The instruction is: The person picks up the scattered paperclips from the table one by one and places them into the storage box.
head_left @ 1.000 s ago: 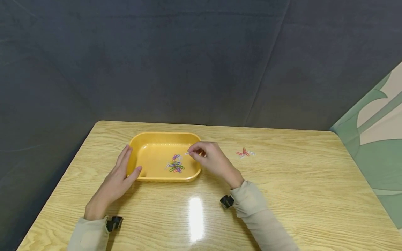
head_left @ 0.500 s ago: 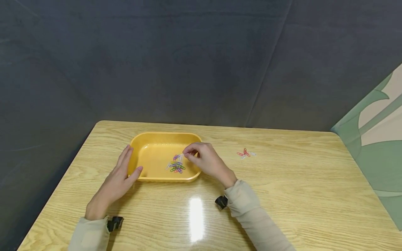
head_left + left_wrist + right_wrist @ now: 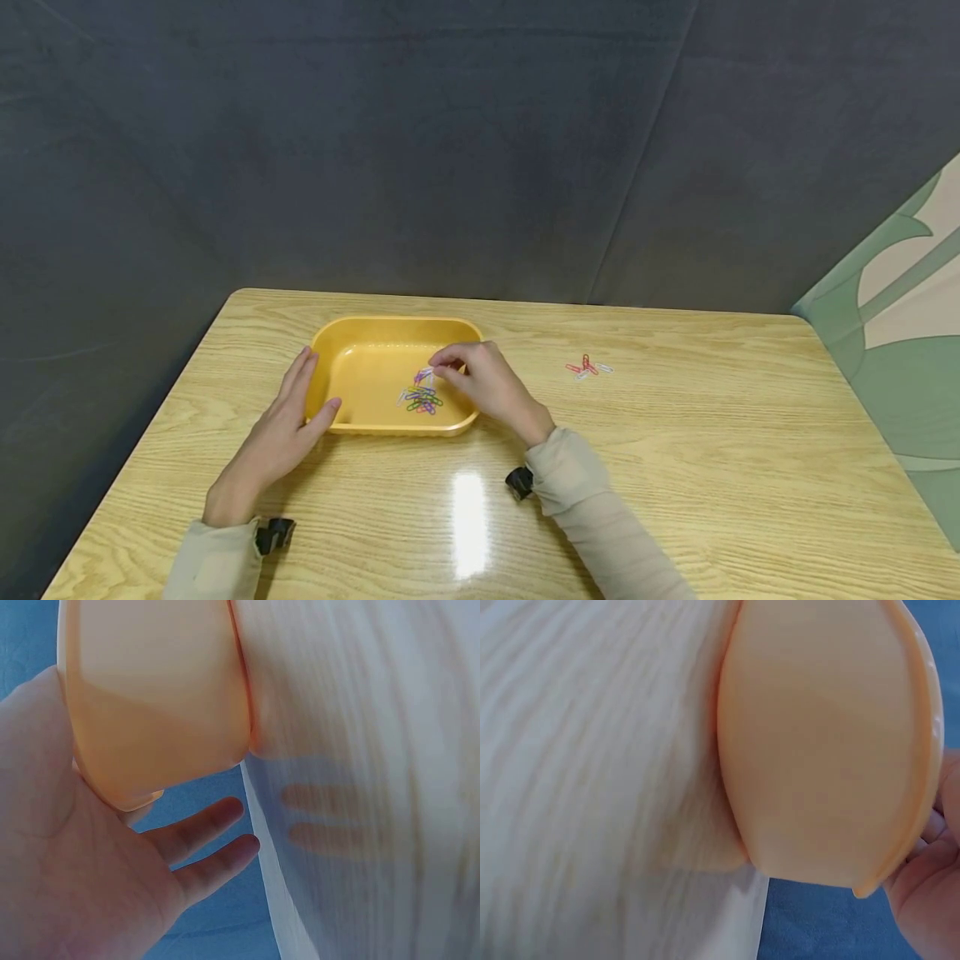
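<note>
A shallow yellow plastic tray (image 3: 363, 367) sits on the table with several coloured paper clips (image 3: 423, 400) piled in its right half. My right hand (image 3: 487, 383) reaches over the tray's right rim, thumb and forefinger pinching a white paper clip (image 3: 427, 369) low over the pile. At the left end, my left hand (image 3: 277, 437) rests against the tray, fingers extended along its outside and thumb at the front rim. The left wrist view shows this hand (image 3: 97, 855) at the tray wall (image 3: 157, 690). In the right wrist view, the tray wall (image 3: 825, 742) hides the right fingertips.
Several red and white paper clips (image 3: 588, 367) lie on the wooden table (image 3: 712, 450) right of the tray. A dark cloth screen (image 3: 450, 167) stands along the table's back edge. A green and beige patterned cloth (image 3: 892, 333) hangs at the right.
My right hand has moved left over the tray, bringing the white paper clip from near the right rim to the pile. The left hand and the tray have stayed in place.
</note>
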`<state>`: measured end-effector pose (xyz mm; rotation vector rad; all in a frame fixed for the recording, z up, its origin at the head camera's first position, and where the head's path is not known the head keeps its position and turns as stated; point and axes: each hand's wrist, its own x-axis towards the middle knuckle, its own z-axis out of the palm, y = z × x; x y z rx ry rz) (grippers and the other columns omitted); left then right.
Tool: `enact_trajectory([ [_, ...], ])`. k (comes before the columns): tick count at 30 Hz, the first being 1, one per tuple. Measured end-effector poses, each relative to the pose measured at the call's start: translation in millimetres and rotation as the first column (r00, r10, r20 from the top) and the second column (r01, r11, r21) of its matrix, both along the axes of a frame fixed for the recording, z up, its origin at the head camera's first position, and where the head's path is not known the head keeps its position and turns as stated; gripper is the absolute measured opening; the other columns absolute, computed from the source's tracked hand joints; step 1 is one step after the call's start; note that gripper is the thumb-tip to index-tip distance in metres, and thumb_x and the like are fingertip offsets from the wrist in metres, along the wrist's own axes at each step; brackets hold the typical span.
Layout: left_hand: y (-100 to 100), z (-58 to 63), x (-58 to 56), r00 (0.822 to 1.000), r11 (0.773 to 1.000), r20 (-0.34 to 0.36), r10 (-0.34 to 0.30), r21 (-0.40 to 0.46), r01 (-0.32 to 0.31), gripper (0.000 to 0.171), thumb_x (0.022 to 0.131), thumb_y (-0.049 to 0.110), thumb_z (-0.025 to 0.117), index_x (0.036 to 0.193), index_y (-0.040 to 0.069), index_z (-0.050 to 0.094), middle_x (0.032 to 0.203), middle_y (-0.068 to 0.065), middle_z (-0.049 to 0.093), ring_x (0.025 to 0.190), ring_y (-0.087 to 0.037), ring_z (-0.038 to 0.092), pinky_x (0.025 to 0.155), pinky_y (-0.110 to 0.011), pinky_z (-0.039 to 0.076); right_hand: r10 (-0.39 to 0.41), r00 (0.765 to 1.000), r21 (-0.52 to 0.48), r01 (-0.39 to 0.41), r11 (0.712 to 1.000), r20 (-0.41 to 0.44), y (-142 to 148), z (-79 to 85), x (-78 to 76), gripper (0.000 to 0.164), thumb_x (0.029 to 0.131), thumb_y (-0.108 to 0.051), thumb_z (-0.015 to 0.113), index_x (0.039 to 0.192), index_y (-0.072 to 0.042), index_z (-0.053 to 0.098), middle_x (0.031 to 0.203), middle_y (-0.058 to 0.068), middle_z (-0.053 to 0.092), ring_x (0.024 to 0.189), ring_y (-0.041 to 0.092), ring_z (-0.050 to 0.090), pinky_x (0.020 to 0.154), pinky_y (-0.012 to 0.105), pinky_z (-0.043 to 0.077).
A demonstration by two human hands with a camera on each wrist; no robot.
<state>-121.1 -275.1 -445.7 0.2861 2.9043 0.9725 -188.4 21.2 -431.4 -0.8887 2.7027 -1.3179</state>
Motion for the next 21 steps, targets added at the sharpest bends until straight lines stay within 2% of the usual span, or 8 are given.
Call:
enact_trajectory([
  [9,0.1,-0.9,-0.7,1.0,1.0,0.013,-0.001,-0.009,0.001,0.08,0.105,0.044,0.044,0.16,0.005,0.002,0.168,-0.012,-0.005,0.149,-0.047,0.018,0.11,-0.069,0.028,0.005,1.0,0.048,-0.005,0.999,0.0,-4.8,-4.8,1.4,0.015,0.094,-0.013,0.068,0.105,-0.006,0.077,0.103,0.005,0.076,0.077,0.01,0.064,0.068,0.018,0.05],
  [16,-0.3,-1.1,-1.6,1.0,1.0,0.02,0.001,-0.003,-0.001,0.08,0.105,0.045,0.043,0.16,0.005,0.001,0.168,-0.012,-0.006,0.15,-0.046,0.015,0.11,-0.07,0.027,0.004,0.999,0.078,-0.001,0.997,-0.035,-7.5,-5.3,4.3,0.013,0.094,-0.013,0.068,0.102,-0.01,0.077,0.098,0.001,0.077,0.074,0.007,0.06,0.065,0.019,0.047],
  [21,-0.4,-1.9,-2.5,1.0,1.0,0.02,0.001,-0.006,-0.001,0.08,0.105,0.045,0.043,0.16,0.005,0.001,0.168,-0.012,-0.007,0.15,-0.046,0.015,0.109,-0.07,0.027,-0.002,0.998,0.124,0.009,0.992,-0.058,-9.4,-6.5,5.2,0.014,0.094,-0.016,0.068,0.103,-0.013,0.078,0.098,0.0,0.077,0.075,0.006,0.063,0.066,0.021,0.047],
])
